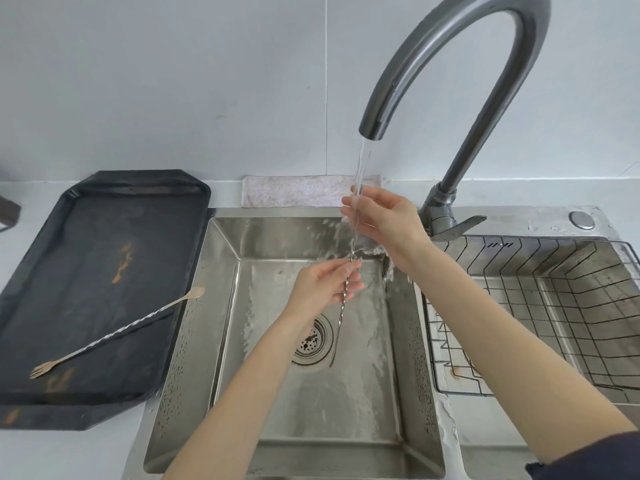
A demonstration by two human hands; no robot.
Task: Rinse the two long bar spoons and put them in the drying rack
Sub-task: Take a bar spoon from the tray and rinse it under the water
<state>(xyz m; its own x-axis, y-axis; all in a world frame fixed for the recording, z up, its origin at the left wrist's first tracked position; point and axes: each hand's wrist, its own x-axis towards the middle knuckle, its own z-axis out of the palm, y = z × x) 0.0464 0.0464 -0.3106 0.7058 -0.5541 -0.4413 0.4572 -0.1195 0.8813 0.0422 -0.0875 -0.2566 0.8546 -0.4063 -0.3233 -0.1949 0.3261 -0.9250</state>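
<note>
A pale table and grey wall are being shown around a steel sink [221, 306]. Over the sink, under the running water [362, 168], a twisted bar spoon [341, 306] is being held nearly upright: its middle is being pinched by the fingers of the left hand [325, 284], while its upper end is being gripped by the curled fingers of the right hand [381, 216]. Its lower end is hanging just beside the drain [310, 341]. A second bar spoon [117, 334] is lying on a black tray [86, 237], left of the sink. A wire drying rack [554, 306] is sitting right of the sink, a folded cloth [294, 192] behind it, and the tap [450, 81] is arching above it.
</note>
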